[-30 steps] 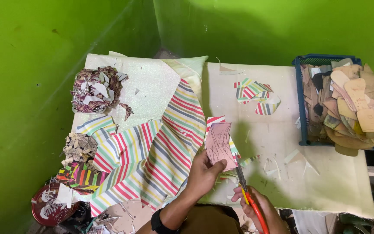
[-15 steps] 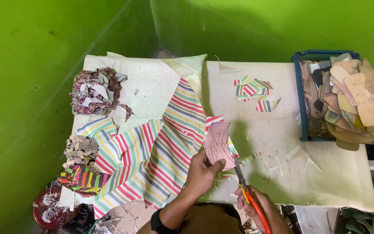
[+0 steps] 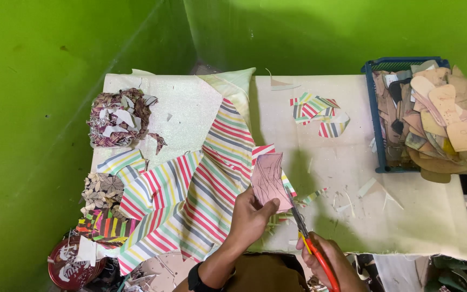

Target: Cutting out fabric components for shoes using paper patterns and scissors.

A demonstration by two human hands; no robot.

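My left hand (image 3: 251, 217) pinches a pinkish cardboard pattern piece (image 3: 269, 179) pressed against the edge of a striped multicolour fabric (image 3: 206, 189) that lies across the table. My right hand (image 3: 328, 260) grips red-and-yellow-handled scissors (image 3: 305, 233); their blades point up along the right edge of the pattern piece, at the striped cloth under it. Both hands are at the table's near edge. A black band shows on my left wrist.
Cut striped pieces (image 3: 318, 112) lie at the far middle. A blue crate (image 3: 378, 119) at the right holds several cardboard templates. Piles of patterned cut pieces (image 3: 118, 118) sit at the left, a red round tin (image 3: 70, 264) at lower left. Green walls stand behind the cream table (image 3: 422, 216).
The scissors and right hand have shifted slightly along the pattern's right edge; the left hand keeps holding the pattern on the fabric. Little else has moved.
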